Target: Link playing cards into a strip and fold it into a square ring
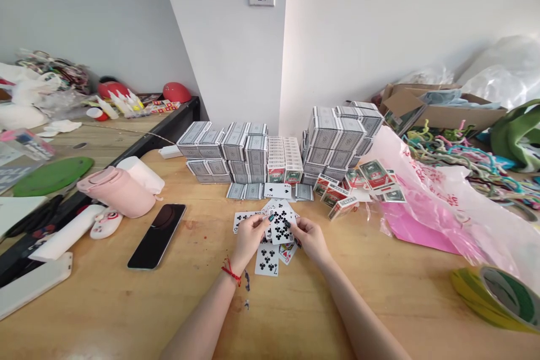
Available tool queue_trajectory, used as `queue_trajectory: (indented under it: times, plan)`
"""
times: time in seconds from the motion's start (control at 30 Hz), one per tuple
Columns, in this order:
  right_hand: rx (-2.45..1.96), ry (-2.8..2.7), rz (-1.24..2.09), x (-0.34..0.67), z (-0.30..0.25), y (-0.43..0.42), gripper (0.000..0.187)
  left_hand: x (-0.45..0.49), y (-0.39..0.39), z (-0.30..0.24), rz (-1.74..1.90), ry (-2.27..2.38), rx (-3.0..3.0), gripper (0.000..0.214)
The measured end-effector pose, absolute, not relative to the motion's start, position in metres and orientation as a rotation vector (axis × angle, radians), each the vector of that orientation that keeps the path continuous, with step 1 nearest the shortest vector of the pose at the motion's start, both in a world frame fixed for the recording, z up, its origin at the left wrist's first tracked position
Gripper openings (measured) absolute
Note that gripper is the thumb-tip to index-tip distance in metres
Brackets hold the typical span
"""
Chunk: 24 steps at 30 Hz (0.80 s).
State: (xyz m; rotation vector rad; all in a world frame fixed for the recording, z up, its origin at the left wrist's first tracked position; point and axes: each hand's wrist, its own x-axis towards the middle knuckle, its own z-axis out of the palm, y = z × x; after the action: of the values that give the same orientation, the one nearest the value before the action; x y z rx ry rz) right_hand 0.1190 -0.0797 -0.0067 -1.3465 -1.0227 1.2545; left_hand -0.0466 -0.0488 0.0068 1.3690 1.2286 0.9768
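My left hand [248,236] and my right hand [310,236] both pinch a playing card with many black clubs [282,225], held face up just above the wooden table [177,304]. A red string bracelet circles my left wrist. Beneath the hands lie several loose face-up cards, among them a seven of clubs [267,260] and a two of spades [277,190] farther back. Behind them stand stacks of boxed card decks [228,149].
A black phone [157,236] lies to the left beside a pink bottle [118,191] on its side. A pink plastic bag [426,202] spreads at the right, with loose deck boxes [358,185] by it. A green tape roll [498,295] sits at the front right.
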Motion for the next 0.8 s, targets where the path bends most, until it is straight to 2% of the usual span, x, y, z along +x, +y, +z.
queue_trajectory:
  times: [0.8]
  plan:
    - [-1.367, -1.085, 1.225, 0.1172, -0.0116, -0.0797, 0.041, -0.0496, -0.0457, 0.0016, 0.960, 1.255, 1.424, 0.025]
